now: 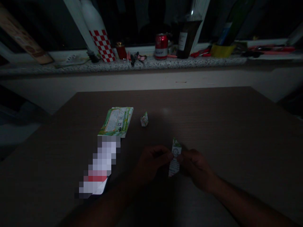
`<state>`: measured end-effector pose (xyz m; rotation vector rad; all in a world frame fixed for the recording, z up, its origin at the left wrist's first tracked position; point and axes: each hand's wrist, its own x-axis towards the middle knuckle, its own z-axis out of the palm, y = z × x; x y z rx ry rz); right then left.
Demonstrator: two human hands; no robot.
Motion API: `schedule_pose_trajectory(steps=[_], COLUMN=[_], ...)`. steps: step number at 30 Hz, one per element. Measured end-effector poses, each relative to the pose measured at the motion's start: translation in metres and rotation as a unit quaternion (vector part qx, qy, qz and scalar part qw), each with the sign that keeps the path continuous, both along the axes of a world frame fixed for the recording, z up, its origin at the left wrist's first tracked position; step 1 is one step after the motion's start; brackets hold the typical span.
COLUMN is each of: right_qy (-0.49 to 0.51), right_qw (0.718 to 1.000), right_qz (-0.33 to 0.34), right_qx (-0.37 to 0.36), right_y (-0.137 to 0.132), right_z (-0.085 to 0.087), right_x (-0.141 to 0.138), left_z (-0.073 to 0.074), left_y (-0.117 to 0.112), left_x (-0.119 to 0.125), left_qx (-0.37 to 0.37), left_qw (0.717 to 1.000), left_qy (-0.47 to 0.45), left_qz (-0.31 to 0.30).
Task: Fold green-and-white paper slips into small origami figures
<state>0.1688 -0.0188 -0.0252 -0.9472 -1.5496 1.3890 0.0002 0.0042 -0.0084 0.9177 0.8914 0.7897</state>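
Observation:
A narrow piece of folded printed paper (174,166), white with a green tip, is held upright between my two hands above the table. My left hand (153,160) pinches its left edge between thumb and fingers. On the other edge, my right hand (195,167) grips it the same way, close to the left fingertips. Beyond my left hand stands a small folded paper piece (144,119) in similar green and white print. Left of that lies a stack of green printed leaflets (115,122).
A lit phone (101,167), its screen blurred, lies below the leaflets on the dark wooden table (224,126). Along the granite windowsill (146,64) stand a red-checked white bottle (100,37), a red can (161,46), a dark labelled bottle (187,39) and a yellow holder (222,51).

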Motion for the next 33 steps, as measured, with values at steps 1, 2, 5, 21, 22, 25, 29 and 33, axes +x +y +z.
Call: schedule_pose_trajectory(steps=[1,2,5,21,22,25,29,33], right_qy=[-0.007,-0.013,0.001,0.040,0.039,0.051,0.071,-0.004], right_qw=[1.000,1.000,1.000,0.997,0.997,0.996,0.995,1.000], right_qz=[-0.003,-0.004,0.007,-0.036,-0.042,-0.042,-0.006,0.026], right_qx=[0.002,0.002,-0.006,-0.047,-0.053,-0.066,-0.069,-0.012], right_y=[-0.0006,-0.0010,-0.0011,-0.0007,-0.0008,-0.0007,0.0015,0.0027], right_z=[0.0000,-0.0001,-0.0014,-0.0038,-0.0042,-0.0048,-0.0036,0.0022], right_x=[0.0003,0.0007,0.0013,-0.0014,-0.0015,-0.0017,-0.0010,0.0002], left_z=[0.0001,0.0000,-0.0011,-0.0034,-0.0027,0.0000,0.0003,-0.0013], left_y=[-0.0004,-0.0007,-0.0006,-0.0003,-0.0004,-0.0004,0.0003,0.0007], left_x=[0.0004,0.0008,0.0008,-0.0028,-0.0027,-0.0022,-0.0020,-0.0019], left_qx=[-0.001,-0.002,0.000,0.003,0.005,-0.005,-0.013,0.006], left_qw=[1.000,1.000,1.000,0.999,0.999,1.000,1.000,1.000], left_qy=[-0.002,-0.006,-0.018,-0.002,0.002,-0.002,-0.022,-0.003], left_qz=[0.000,-0.002,-0.005,-0.037,-0.037,-0.030,-0.001,0.030])
